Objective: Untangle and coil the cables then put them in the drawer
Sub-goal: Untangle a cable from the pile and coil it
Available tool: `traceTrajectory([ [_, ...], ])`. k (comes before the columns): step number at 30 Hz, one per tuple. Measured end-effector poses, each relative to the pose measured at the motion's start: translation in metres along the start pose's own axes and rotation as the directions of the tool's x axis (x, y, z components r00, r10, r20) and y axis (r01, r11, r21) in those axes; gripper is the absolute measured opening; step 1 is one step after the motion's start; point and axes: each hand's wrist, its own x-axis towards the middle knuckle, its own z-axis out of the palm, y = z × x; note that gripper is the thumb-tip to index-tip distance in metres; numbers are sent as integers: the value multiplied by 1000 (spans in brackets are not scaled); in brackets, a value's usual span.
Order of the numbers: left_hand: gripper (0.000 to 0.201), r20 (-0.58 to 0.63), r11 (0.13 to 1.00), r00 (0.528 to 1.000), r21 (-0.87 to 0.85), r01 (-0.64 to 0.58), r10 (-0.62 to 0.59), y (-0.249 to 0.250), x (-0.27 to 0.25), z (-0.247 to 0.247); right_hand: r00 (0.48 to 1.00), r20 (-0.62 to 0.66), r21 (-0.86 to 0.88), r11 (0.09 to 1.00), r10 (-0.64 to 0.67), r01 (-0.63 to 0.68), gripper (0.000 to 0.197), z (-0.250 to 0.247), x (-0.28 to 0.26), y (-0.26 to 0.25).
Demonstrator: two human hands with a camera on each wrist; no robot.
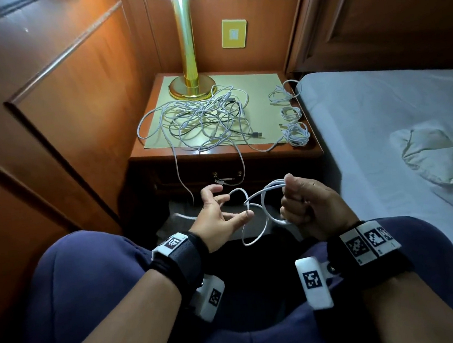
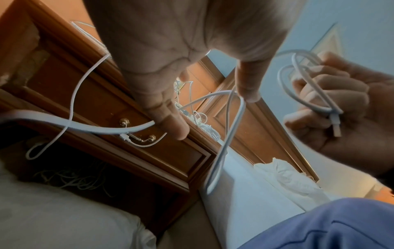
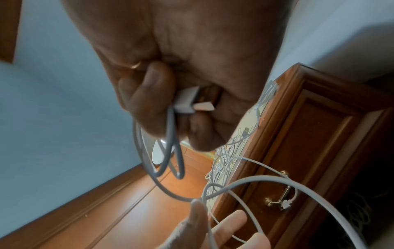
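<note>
the right hand (image 1: 313,205) is clenched around a few finished loops of a white usb cable (image 1: 262,195), its plug tucked against the palm in the right wrist view. the left hand (image 1: 218,220) is spread and relaxed, thumb and a fingertip lightly guiding the free run, not gripping it. that run trails up to the tangled pile (image 1: 203,119) on the nightstand (image 1: 309,149), beside three coiled cables (image 1: 295,134). the drawer (image 1: 183,179) below looks closed. to coil well, i judge: feed slack with the left hand, match each new loop to those held, and tease the tail out gently rather than dragging the pile off the edge.
</note>
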Motion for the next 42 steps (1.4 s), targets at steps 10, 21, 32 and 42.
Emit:
traceTrajectory([
  [10,65,228,982,958,31,-185,174,5,-5,2,1000,-10,195,981,8,-6,50,-13,6,-3],
  [21,13,76,853,962,446,-270,264,-1,9,-4,960,-278,260,965,46,29,48,-7,11,-11],
  [32,34,-389,781,910,519,346,-145,-7,35,-82,612,-783,257,838,-112,482,48,-75,8,-48],
  [42,40,-351,741,935,616,268,-46,-17,33,-62,811,-576,266,913,-105,308,47,-44,14,-28],
])
